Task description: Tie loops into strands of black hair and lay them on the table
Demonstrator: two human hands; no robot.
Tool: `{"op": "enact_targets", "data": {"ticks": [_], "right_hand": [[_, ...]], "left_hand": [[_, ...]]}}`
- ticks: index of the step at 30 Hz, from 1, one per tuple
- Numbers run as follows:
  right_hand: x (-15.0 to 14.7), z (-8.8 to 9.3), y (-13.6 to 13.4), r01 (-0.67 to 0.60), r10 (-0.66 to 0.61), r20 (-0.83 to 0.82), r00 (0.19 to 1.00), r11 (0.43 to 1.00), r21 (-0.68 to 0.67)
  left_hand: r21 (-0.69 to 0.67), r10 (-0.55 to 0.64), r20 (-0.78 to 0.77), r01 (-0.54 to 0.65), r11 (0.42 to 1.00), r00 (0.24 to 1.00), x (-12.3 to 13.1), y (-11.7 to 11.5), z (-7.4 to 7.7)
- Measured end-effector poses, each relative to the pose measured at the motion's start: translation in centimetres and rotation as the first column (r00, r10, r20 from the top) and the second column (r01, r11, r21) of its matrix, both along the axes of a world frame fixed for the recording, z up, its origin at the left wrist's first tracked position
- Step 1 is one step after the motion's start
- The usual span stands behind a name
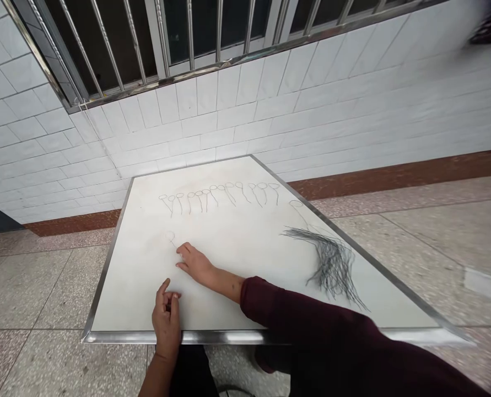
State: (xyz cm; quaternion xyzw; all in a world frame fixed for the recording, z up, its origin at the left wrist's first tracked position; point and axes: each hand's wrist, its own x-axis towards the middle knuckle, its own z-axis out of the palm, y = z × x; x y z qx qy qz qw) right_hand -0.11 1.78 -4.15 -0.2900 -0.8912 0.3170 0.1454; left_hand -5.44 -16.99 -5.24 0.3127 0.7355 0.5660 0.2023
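My right hand (pixel 194 263) reaches across the white table (pixel 237 242), fingers pressed together on the stem of a thin wire loop (pixel 170 236) lying at the left. My left hand (pixel 166 320) rests at the table's near edge, fingers curled with the thumb touching them; what it holds, if anything, I cannot make out. A row of several finished wire loops (pixel 220 196) lies along the far side. A bundle of straight grey wires (pixel 330 262) lies at the right, with one more loop (pixel 297 205) just beyond it.
The table has a shiny metal rim (pixel 228 336). A white tiled wall (pixel 311 110) with a barred window (pixel 166 38) stands behind it. Speckled floor tiles surround the table.
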Motion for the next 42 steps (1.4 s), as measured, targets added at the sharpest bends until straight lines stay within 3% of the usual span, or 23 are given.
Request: {"op": "enact_targets", "data": {"ticks": [3, 8, 12, 15, 16, 18, 20, 21, 22, 25, 30, 36, 40, 42], "right_hand": [[-1.4, 1.3, 0.6, 0.172, -0.168, 0.044, 0.985, 0.979, -0.111], [-3.1, 2.9, 0.5, 0.211, -0.212, 0.023, 0.977, 0.950, -0.230], [-0.4, 3.6, -1.9, 0.122, -0.165, -0.078, 0.983, 0.912, -0.392], [3.7, 4.0, -4.6, 0.001, -0.109, -0.165, 0.980, 0.839, -0.545], [5.2, 4.1, -5.5, -0.059, -0.094, -0.209, 0.973, 0.781, -0.622], [8.0, 4.5, -7.1, -0.258, -0.149, -0.354, 0.923, 0.444, -0.858], [10.2, 5.0, -8.5, -0.351, -0.233, -0.382, 0.894, 0.166, -0.922], [11.0, 5.3, -9.0, -0.360, -0.259, -0.372, 0.892, 0.094, -0.928], [11.6, 5.5, -9.5, -0.358, -0.274, -0.360, 0.892, 0.058, -0.932], [12.9, 5.9, -10.6, -0.337, -0.280, -0.341, 0.898, 0.063, -0.939], [14.0, 6.1, -11.9, -0.320, -0.255, -0.351, 0.901, 0.157, -0.934], [15.3, 5.8, -12.8, -0.361, -0.252, -0.416, 0.874, 0.238, -0.902], [16.1, 5.7, -13.1, -0.363, -0.219, -0.444, 0.869, 0.329, -0.872], [16.6, 6.1, -13.2, -0.351, -0.240, -0.471, 0.849, 0.410, -0.842]], "left_hand": [[0.025, 0.008, 0.000, -0.008, 1.000, 1.000, 0.0, 0.0, 0.0], [0.065, 0.025, -0.010, -0.025, 0.998, 1.000, 0.1, 0.1, 0.2], [0.108, 0.077, 0.040, -0.081, 0.991, 0.996, -0.2, 0.1, 0.6], [0.126, 0.098, 0.205, -0.126, 0.984, 0.974, -0.4, 0.2, 1.6], [0.144, 0.089, 0.288, -0.135, 0.980, 0.953, -0.3, 0.2, 2.2], [0.219, 0.021, 0.466, -0.138, 0.966, 0.884, 0.3, 0.5, 3.6], [0.285, -0.101, 0.572, -0.081, 0.955, 0.814, 1.5, 0.7, 5.2], [0.299, -0.136, 0.600, -0.064, 0.952, 0.788, 2.1, 0.8, 5.8], [0.305, -0.154, 0.618, -0.055, 0.951, 0.771, 2.8, 0.8, 6.5], [0.302, -0.159, 0.630, -0.051, 0.952, 0.761, 4.8, 0.5, 7.7], [0.296, -0.151, 0.573, -0.032, 0.955, 0.805, 6.9, -0.9, 8.7], [0.373, -0.246, 0.531, 0.036, 0.927, 0.811, 8.5, -1.9, 9.9], [0.339, -0.231, 0.497, 0.058, 0.939, 0.836, 9.3, -2.0, 10.1], [0.333, -0.243, 0.469, 0.085, 0.939, 0.849, 9.7, -2.1, 10.2]]}}
